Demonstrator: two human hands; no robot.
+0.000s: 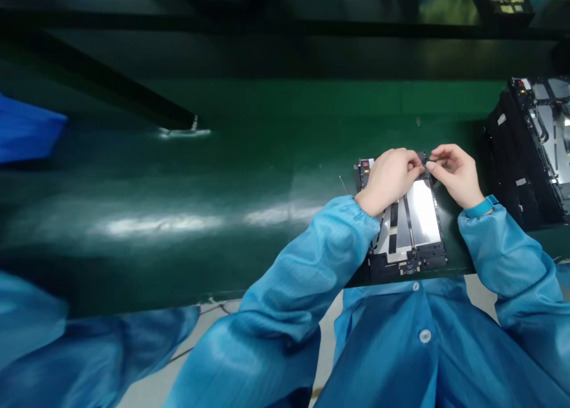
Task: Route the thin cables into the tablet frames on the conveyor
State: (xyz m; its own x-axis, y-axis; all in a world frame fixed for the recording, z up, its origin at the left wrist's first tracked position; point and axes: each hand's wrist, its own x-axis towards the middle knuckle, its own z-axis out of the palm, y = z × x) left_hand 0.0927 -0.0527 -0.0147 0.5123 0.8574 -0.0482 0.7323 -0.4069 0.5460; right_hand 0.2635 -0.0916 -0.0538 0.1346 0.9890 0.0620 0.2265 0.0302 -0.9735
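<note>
An opened tablet [403, 218] with its inner parts showing lies on the green bench near the front edge. Across its upper part reaches my left hand [392, 176], fingers pinched together at the tablet's top right corner. My right hand [456, 173] meets it there from the right, thumb and index finger brought together at the same corner. Whatever lies between the fingertips of either hand is too small to make out. A thin wire-like piece [343, 185] sticks up just left of the tablet.
On the right stands a tall stack of similar opened tablets [512, 158]. A dark slanted support [133, 93] meets the green bench [249, 158] at the back left. Something blue [27, 129] lies at the far left. Another person's blue garment [89, 348] shows at the lower left.
</note>
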